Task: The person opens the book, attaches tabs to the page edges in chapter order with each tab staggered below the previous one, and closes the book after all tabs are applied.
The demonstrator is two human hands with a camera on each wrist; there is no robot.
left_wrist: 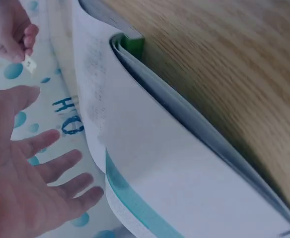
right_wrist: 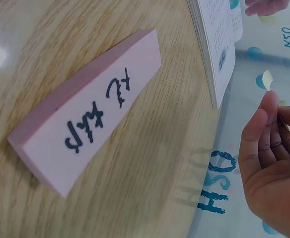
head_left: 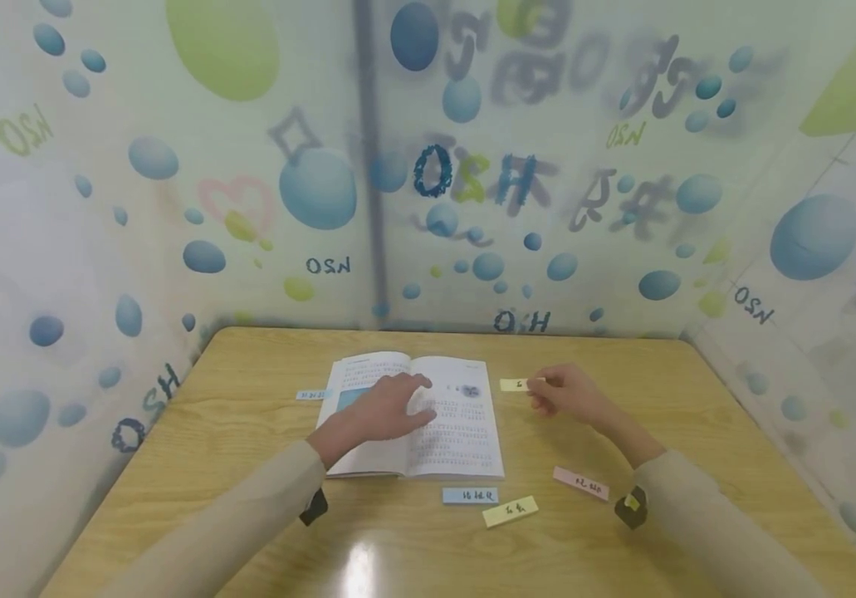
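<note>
An open book [head_left: 457, 453] with printed pages lies on the wooden table. Over its middle hovers my left hand [head_left: 386, 407], fingers spread and holding nothing; the left wrist view shows its open palm [left_wrist: 31, 183] beside the pages. To the right of the book, my right hand [head_left: 565, 392] pinches a yellow sticky note [head_left: 513, 385] with handwriting between thumb and fingers. The note's free end points toward the book, apart from its page edge. A blue sticky note [head_left: 311, 395] with writing juts out from the book's left edge.
Nearer me on the table [head_left: 248, 531] lie a blue sticky-note pad [head_left: 470, 496], a yellow pad [head_left: 510, 512] and a pink pad [head_left: 580, 482], each with handwriting on top. Behind the table's far edge stands a wall [head_left: 428, 282] of bubble-patterned sheeting.
</note>
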